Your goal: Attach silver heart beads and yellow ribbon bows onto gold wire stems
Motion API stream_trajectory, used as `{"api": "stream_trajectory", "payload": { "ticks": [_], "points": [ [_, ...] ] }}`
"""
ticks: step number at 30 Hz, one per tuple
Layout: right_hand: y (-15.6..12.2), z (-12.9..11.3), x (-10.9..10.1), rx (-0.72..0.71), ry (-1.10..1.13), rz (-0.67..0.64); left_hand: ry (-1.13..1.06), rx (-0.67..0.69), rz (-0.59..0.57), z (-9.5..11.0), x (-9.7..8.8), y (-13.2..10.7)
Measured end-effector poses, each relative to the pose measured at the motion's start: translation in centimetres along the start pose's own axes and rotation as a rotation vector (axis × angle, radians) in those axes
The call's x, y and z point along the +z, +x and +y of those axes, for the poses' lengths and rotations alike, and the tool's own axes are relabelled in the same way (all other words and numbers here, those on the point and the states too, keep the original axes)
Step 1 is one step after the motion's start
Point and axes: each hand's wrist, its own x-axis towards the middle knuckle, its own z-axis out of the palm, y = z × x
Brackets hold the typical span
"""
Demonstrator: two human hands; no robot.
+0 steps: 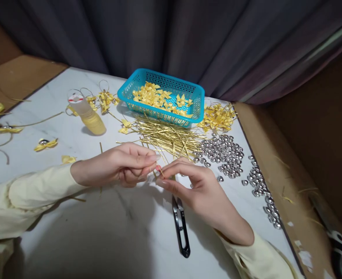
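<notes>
My left hand and my right hand meet over the white table, fingertips pinched together on a thin gold strip. Both wear pale yellow sleeves. Just beyond the hands lies a pile of gold strips. Black thread snips lie on the table under my right wrist. What else the fingers enclose is too small to make out.
A blue basket of yellow bows stands at the back. A heap of silver beads trails right toward the table edge. A spool of yellow ribbon lies at the left, with loose bows and wire rings around it.
</notes>
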Motion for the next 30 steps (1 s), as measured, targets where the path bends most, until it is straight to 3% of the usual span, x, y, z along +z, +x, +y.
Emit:
{"api": "stream_trajectory", "payload": {
  "ticks": [8, 19, 30],
  "points": [
    [-0.8, -0.9, 0.0, -0.113, -0.220, 0.153, 0.005, 0.006, 0.018, 0.3, 0.4, -0.6],
    [-0.8, -1.2, -0.3, -0.111, -0.143, 0.149, 0.007, 0.012, 0.017, 0.3, 0.3, -0.8],
    [-0.9, -1.5, -0.4, -0.132, -0.218, 0.188, 0.098, 0.022, 0.059, 0.5, 0.4, -0.6]
  ]
}}
